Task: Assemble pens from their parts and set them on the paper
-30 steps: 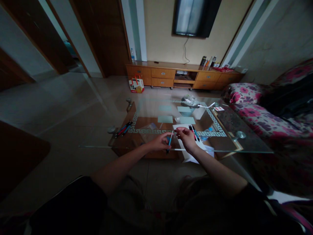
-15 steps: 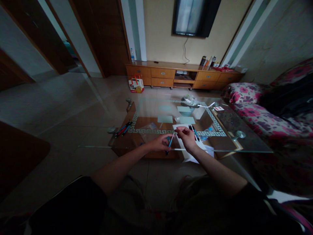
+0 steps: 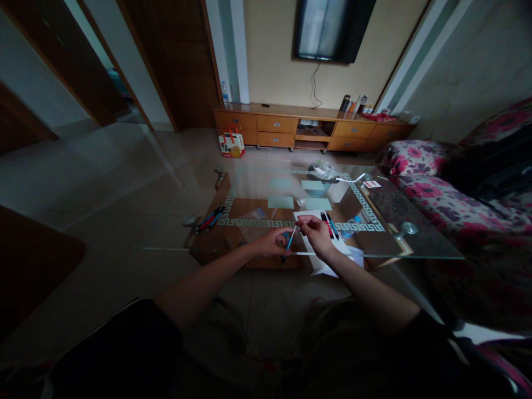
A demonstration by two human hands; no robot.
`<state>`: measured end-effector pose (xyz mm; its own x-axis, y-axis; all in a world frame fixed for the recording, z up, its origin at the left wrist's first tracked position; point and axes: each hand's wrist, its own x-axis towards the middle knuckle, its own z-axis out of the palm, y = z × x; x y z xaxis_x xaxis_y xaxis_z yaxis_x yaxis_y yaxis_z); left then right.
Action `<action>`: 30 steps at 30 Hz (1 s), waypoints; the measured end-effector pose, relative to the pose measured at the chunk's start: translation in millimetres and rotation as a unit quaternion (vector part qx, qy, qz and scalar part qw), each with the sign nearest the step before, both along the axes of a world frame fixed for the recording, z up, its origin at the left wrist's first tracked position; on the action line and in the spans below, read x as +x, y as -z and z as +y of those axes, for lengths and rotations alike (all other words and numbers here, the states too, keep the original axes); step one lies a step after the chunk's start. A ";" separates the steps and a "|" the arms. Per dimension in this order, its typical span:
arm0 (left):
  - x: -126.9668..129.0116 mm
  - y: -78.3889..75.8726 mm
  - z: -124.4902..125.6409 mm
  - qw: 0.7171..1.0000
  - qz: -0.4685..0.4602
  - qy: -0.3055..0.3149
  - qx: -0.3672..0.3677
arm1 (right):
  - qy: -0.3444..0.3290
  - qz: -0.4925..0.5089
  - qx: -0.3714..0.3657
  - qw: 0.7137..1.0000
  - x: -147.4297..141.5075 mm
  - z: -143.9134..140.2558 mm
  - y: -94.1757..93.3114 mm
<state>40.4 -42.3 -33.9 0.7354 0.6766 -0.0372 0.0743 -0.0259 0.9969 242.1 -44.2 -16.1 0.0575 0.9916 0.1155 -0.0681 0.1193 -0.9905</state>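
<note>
My left hand (image 3: 270, 244) is closed around a blue pen (image 3: 290, 242) that stands tilted above the near edge of the glass table. A thin pale piece rises from the pen's upper end. At that tip the fingers of my right hand (image 3: 316, 233) are pinched together; whether they grip the pale piece or something smaller is too fine to tell. Beyond my right hand, several blue, black and red pens (image 3: 333, 227) lie on white paper (image 3: 343, 250). Another bunch of pens (image 3: 210, 219) rests on the glass to the left.
The glass table (image 3: 428, 246) has a patterned border and metal fittings. On or under the glass are pale green rectangles (image 3: 280, 202), a plastic bag (image 3: 323, 170) and a blue-capped bottle (image 3: 354, 223). A flowered sofa (image 3: 440, 202) stands right; a low wooden cabinet (image 3: 276, 124) is behind.
Both hands stay nearly in place around the pen; my right hand has shifted very slightly. Nothing else has visibly moved.
</note>
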 end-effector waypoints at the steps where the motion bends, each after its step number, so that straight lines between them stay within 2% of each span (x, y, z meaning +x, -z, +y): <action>1: 0.0 -0.6 -0.3 1.000 0.000 0.000 0.001 | -0.002 -0.001 0.001 1.000 0.5 0.3 0.5; 19: 0.0 10.6 4.8 1.000 -0.002 0.010 0.014 | -0.040 -0.009 -0.023 0.999 2.3 0.3 6.4; 30: -1.3 15.2 7.5 0.999 -0.009 0.004 0.037 | -0.077 0.027 -0.054 0.995 -1.0 -5.5 -1.0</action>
<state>39.2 -34.8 -49.2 0.7405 0.6716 0.0251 0.0568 -0.0997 0.9934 241.0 -49.7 -15.1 -0.0921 0.9957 0.0088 -0.1312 -0.0034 -0.9913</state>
